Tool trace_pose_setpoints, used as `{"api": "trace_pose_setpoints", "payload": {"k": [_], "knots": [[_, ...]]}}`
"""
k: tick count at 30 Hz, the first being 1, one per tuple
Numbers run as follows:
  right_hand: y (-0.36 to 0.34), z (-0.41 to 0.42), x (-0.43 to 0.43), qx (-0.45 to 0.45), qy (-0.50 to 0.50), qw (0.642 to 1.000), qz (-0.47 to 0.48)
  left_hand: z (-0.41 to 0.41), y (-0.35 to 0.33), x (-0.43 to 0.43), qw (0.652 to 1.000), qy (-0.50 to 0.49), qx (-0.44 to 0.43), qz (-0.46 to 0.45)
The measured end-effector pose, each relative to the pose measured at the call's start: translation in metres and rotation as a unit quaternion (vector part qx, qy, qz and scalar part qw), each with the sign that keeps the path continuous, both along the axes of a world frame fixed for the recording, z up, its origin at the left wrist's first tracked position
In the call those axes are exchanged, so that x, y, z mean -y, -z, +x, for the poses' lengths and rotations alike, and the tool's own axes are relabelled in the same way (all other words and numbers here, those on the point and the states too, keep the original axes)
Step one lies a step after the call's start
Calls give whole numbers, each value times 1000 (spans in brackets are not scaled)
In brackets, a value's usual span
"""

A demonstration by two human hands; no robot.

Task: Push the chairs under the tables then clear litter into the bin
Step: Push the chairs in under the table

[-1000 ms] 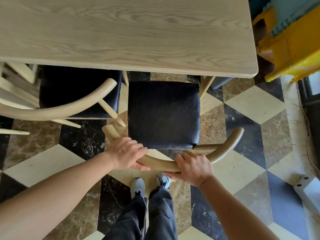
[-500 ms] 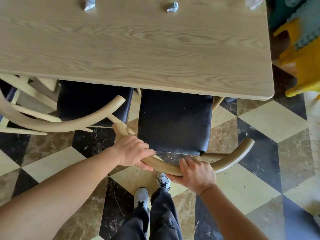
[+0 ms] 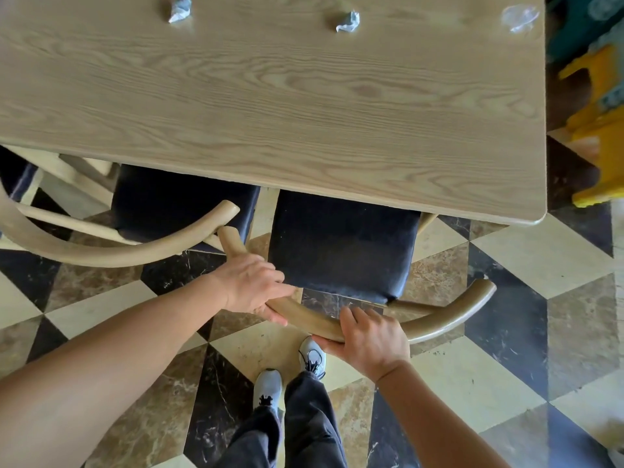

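Note:
A wooden chair with a black seat [image 3: 341,248] stands in front of me, its seat partly under the light wooden table [image 3: 270,106]. My left hand [image 3: 251,287] and my right hand [image 3: 369,342] both grip its curved back rail [image 3: 449,319]. A second chair of the same kind [image 3: 101,244] stands to the left, its seat also partly under the table. On the far part of the tabletop lie two crumpled paper balls [image 3: 179,8] [image 3: 347,21] and a clear plastic wrapper [image 3: 518,15].
The floor is a checker of black, cream and brown marble tiles [image 3: 526,332]. Yellow and teal plastic objects [image 3: 597,130] stand to the right of the table. My legs and grey shoes [image 3: 270,386] are just behind the chair.
The chair has slid further under the table with both hands on its rail. My view has tilted up, bringing the litter on the tabletop into sight.

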State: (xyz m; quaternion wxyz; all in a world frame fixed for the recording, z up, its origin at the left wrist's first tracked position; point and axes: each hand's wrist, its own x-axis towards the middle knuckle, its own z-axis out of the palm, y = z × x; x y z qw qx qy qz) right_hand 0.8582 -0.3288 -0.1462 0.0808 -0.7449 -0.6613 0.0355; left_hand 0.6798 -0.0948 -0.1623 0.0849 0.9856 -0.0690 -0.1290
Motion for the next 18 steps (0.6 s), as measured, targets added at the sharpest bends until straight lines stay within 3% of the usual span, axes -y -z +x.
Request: {"api": "trace_pose_setpoints", "payload": {"k": [10, 18], "knots": [[0, 36, -10, -6, -6, 1000, 6, 27, -1, -4, 998, -23, 47, -23], [2, 53, -14, -9, -24, 1000, 6, 38, 4, -6, 999, -32, 30, -24]]}}
